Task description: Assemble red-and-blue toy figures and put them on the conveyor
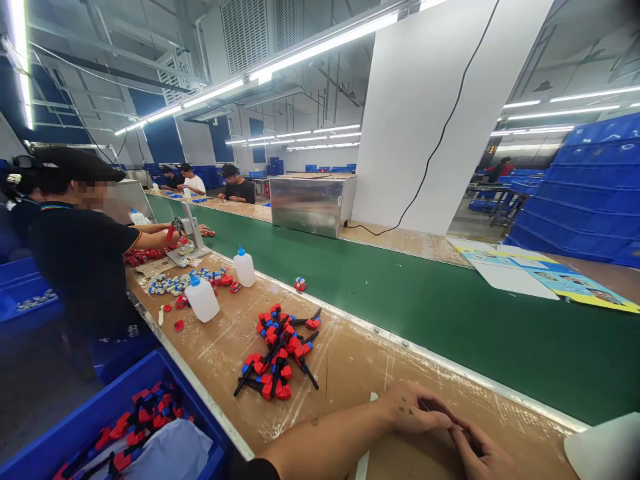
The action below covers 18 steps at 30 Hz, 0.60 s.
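Left hand [423,408] and right hand [479,448] meet; whether the grip holds anything, I cannot tell. Leftward of it, red-blue-black plastic parts [291,344] lie heaped, probably for easy reach.

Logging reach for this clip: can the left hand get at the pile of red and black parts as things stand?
Probably yes: the pile lies on the table, same side of the green belt as the left hand, and no obstacle stands between them.
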Tool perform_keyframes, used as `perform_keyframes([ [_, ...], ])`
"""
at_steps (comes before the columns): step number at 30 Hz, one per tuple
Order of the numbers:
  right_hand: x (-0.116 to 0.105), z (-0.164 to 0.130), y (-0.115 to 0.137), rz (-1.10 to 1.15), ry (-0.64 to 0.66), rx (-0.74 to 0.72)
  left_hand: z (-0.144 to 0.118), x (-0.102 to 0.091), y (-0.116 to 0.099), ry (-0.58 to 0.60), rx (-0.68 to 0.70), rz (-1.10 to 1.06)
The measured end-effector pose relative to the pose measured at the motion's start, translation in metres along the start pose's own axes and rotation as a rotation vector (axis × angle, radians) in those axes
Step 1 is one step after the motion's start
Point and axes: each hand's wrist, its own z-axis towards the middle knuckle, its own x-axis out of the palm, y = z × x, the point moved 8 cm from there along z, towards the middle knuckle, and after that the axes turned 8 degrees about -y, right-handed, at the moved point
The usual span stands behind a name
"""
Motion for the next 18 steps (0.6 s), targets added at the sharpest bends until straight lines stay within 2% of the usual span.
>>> perform_keyframes([
  [2,0.001,-0.003,0.000,0.018,0.053,0.084,0.000,-0.004,-0.010,-0.024,0.062,0.076],
  [5,-0.003,-0.006,0.007,0.048,0.047,0.108,-0.004,-0.019,-0.030,-0.080,0.163,0.237],
  [7,-0.003,-0.007,0.009,0.064,0.049,0.106,-0.017,-0.037,-0.043,-0.108,0.188,0.293],
  [9,-0.002,-0.007,0.008,0.059,0.054,0.103,-0.043,-0.065,-0.058,-0.136,0.225,0.360],
  [11,-0.002,-0.007,0.009,0.052,0.057,0.086,-0.083,-0.104,-0.078,-0.197,0.318,0.528],
  [13,-0.001,-0.007,0.010,0.039,0.067,0.081,-0.130,-0.157,-0.091,-0.338,0.312,0.687],
  [16,0.000,-0.007,0.012,0.033,0.092,0.113,-0.202,-0.259,-0.086,-0.695,0.066,0.801],
  [17,0.000,-0.008,0.013,0.032,0.099,0.129,-0.222,-0.286,-0.079,-0.751,-0.043,0.863],
  [18,0.000,-0.008,0.013,0.031,0.106,0.144,-0.237,-0.307,-0.068,-0.737,-0.150,0.929],
])
